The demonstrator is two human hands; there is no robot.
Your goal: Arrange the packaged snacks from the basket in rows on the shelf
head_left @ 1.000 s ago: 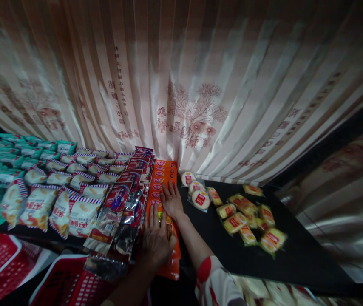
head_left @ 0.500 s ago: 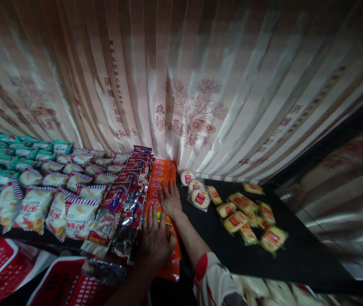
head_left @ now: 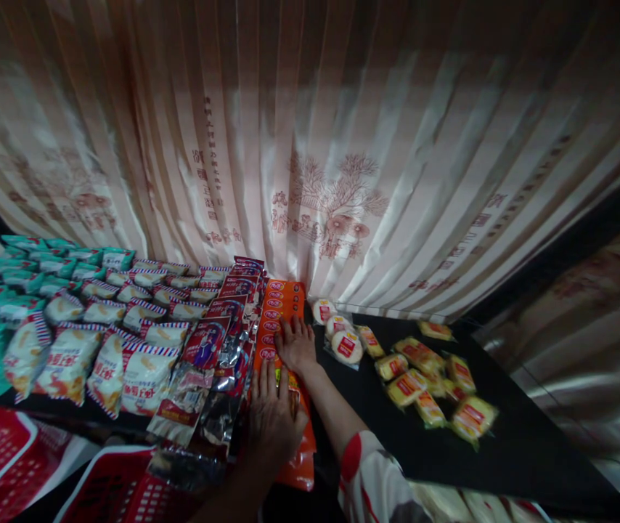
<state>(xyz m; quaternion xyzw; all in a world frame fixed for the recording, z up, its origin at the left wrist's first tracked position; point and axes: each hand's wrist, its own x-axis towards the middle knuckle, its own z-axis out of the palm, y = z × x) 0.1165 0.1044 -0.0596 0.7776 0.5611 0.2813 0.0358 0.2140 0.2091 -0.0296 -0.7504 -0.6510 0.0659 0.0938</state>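
Note:
A column of overlapping orange snack packets (head_left: 273, 308) runs from the curtain to the front of the black table. My left hand (head_left: 274, 407) lies flat on the nearer packets with its fingers stretched out. Farther up the column, my right hand (head_left: 295, 346) rests flat along its right edge, fingers spread. Neither hand grips anything. Against the left side of the orange column are dark red and clear packets (head_left: 213, 334), overlapped in rows. My left hand and forearm partly cover the front packets.
White snack bags (head_left: 67, 363) with striped tops and teal bags (head_left: 19, 309) stand in rows at left. On the right lie round white crackers (head_left: 347, 347) and loose yellow packets (head_left: 408, 387) on the black table (head_left: 528, 428). Red baskets (head_left: 139, 483) sit below the front edge. A curtain (head_left: 234, 145) hangs behind.
The whole view has shifted slightly, so things appear a little lower and to the right. Both hands stay flat on the orange packets, with almost no movement relative to them.

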